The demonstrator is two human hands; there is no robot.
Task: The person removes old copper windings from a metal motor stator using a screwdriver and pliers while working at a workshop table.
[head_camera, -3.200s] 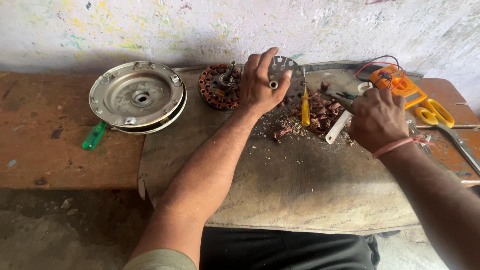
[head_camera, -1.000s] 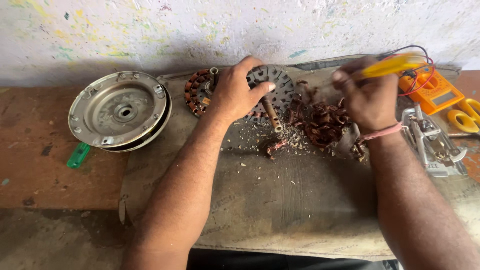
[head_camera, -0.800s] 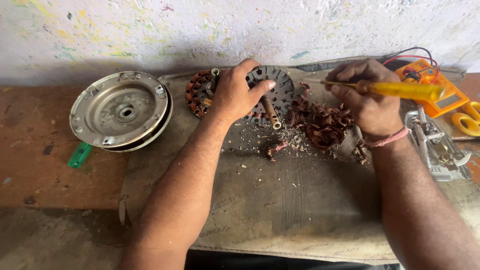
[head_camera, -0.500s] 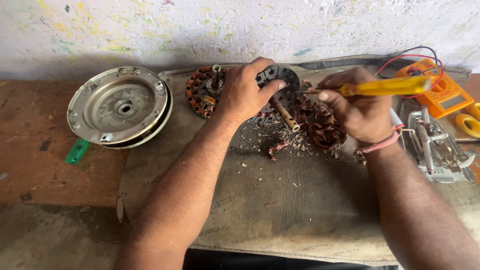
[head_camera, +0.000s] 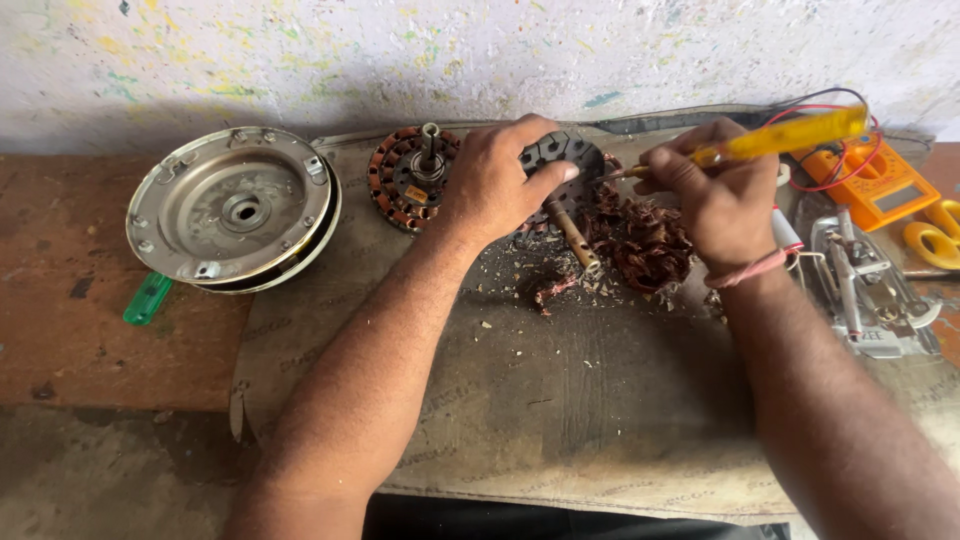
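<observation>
Hands (head_camera: pixel 495 185) pinch stator core (head_camera: pixel 562 165), yellow screwdriver (head_camera: pixel 775 138) at its edge.

The person is showing 2 bare forearms, with no sleeves reaching into view. The right hand (head_camera: pixel 722 198) is wearing 1 thin pinkish-red band at the wrist. The left hand (head_camera: pixel 493 185) is wearing nothing.
</observation>
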